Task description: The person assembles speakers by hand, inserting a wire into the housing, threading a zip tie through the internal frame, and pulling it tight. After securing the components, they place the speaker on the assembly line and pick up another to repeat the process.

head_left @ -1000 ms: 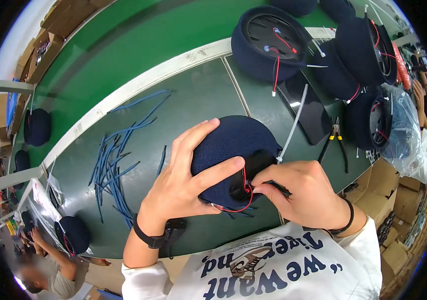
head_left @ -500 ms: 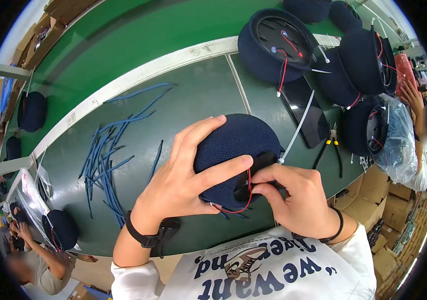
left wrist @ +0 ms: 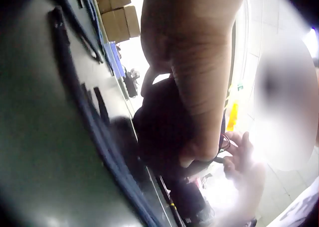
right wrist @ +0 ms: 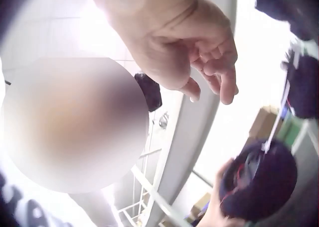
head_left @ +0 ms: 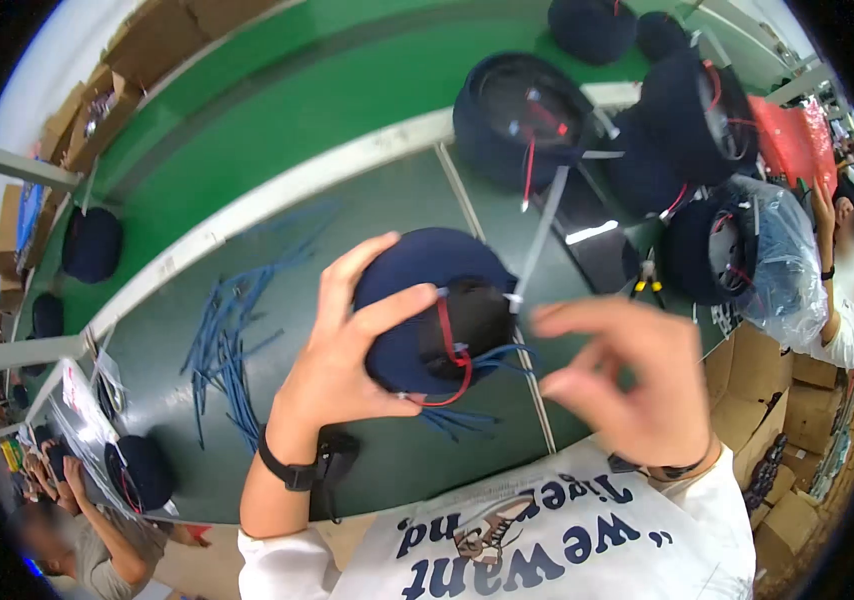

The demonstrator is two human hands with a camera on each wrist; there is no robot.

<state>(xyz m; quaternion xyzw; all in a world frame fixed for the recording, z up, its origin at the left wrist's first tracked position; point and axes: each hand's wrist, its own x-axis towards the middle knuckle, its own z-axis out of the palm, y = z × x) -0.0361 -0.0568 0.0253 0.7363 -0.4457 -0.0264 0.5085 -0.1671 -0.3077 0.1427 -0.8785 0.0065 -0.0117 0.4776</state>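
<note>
My left hand [head_left: 337, 335] grips a round speaker [head_left: 427, 265] covered in dark blue mesh, its black base turned partly up. A red wire [head_left: 447, 330] runs over that base, past the left fingertips. From the opening in the base a blue cord [head_left: 507, 352] sticks out to the right. A white cable tie [head_left: 544, 225] rises from the speaker's edge. Apart from the speaker, on its right, is my right hand [head_left: 637, 380], blurred, thumb and index finger separated with nothing between them. The right wrist view also shows this hand [right wrist: 199, 53] with loosely bent fingers.
Short blue cords [head_left: 227, 375] lie in a pile left of the speaker. A dark phone [head_left: 597, 245] and yellow-and-black cutters [head_left: 648, 280] lie to the right. Several similar speakers [head_left: 522, 110] stand at the back right, by a plastic bag [head_left: 792, 265]. Other people sit at both sides.
My right hand has let go at the opening in the base and drawn back to the right. The speaker has shifted slightly left, with more of its base and the blue cord showing.
</note>
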